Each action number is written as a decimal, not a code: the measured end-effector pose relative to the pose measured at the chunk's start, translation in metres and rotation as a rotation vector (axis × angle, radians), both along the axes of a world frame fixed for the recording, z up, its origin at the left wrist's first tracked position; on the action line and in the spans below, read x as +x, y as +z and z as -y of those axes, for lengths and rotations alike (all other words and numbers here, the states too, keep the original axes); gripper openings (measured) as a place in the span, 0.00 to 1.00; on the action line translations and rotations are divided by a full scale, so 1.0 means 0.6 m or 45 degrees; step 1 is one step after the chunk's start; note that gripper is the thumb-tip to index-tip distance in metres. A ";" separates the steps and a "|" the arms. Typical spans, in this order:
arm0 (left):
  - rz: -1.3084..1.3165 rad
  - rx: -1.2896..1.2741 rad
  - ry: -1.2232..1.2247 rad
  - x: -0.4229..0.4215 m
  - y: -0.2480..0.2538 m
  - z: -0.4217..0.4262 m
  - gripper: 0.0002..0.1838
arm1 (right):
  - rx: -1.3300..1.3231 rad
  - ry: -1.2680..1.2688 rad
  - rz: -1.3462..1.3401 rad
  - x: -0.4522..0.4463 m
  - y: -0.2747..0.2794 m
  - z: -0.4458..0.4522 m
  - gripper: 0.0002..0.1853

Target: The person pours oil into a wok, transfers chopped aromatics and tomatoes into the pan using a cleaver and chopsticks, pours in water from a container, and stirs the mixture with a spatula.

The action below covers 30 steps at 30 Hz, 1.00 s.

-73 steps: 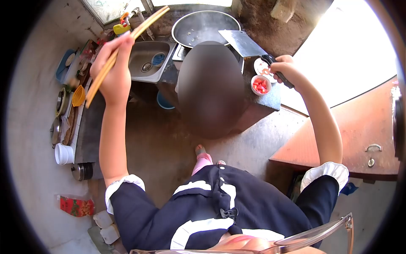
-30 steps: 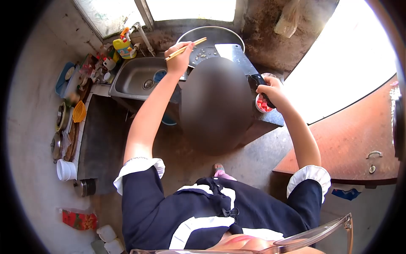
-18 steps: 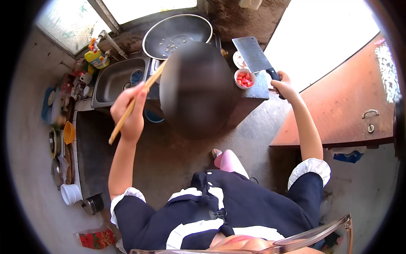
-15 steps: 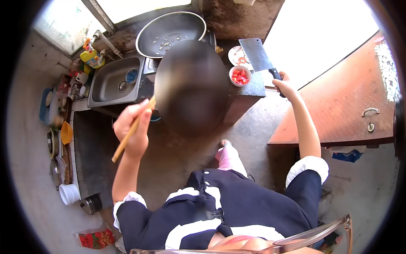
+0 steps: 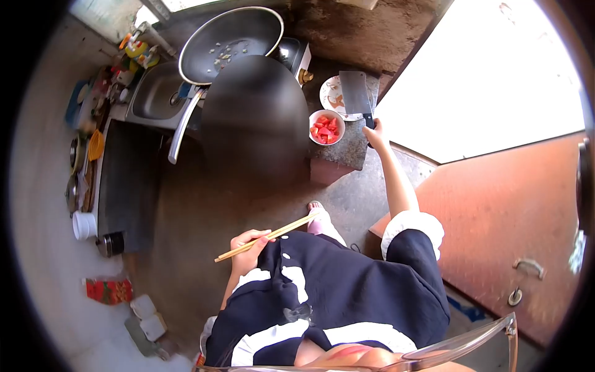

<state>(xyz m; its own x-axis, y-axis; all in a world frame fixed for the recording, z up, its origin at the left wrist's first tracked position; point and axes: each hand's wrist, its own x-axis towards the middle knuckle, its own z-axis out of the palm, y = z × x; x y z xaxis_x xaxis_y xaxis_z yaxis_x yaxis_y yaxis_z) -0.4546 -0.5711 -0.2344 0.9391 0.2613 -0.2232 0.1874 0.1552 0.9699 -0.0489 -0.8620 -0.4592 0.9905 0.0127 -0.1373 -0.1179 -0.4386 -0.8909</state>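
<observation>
My left hand (image 5: pixel 249 252) is closed around a pair of chopsticks (image 5: pixel 291 227), close to my waist. My right hand (image 5: pixel 375 134) grips the black handle of a cleaver (image 5: pixel 354 93). Its broad blade overlaps the patterned plate (image 5: pixel 330 93) on the counter; whether they touch I cannot tell. Just left of the blade, a white bowl (image 5: pixel 314 137) holds cut red pieces (image 5: pixel 325 129) that look like tomato. On the stove at the back sits a wok (image 5: pixel 260 34) with small pale bits (image 5: pixel 224 54) in its bottom, its long handle (image 5: pixel 180 131) pointing toward me.
A steel sink (image 5: pixel 145 93) is at the left of the wok, with a yellow bottle (image 5: pixel 144 54) behind it. The counter end (image 5: pixel 347 152) juts out below the bowl. A reddish door (image 5: pixel 477 229) stands at right. A dark blurred oval hides the middle.
My left hand has come down to my waist with the chopsticks. The cleaver in my right hand now lies across the plate's right side. The camera view has shifted.
</observation>
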 end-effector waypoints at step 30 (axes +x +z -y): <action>0.013 -0.033 0.562 -0.396 -0.046 -0.141 0.11 | 0.971 -1.078 0.114 -0.332 -0.049 0.081 0.06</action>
